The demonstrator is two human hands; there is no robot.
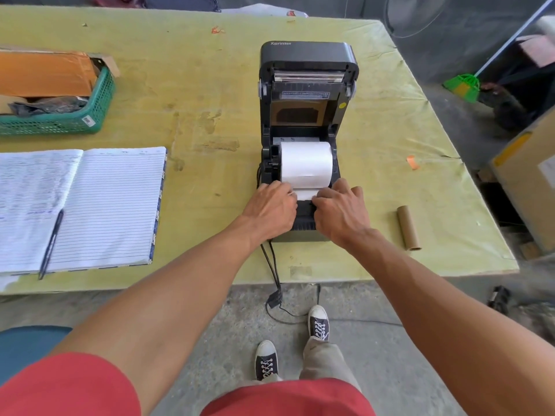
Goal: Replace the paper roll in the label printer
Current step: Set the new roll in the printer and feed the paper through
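Paper roll (306,163), white and full, sits in the bay of the black printer (309,60), whose lid stands open on the far side, mid-table (210,85). Both hands lie at the near edge of the roll: left hand (271,207) and right hand (341,213) each press fingers on the loose paper end (306,193), pinning it over the feed slot. An empty core (408,228) lies right. Left are a notebook (114,205), pen (51,244) and far-left basket (60,121).

I stand on a grey concrete floor (375,340) at my yellow-green cloth-covered worktop (192,94). A brown cardboard box (531,181) sits to my right. Daylight is even.
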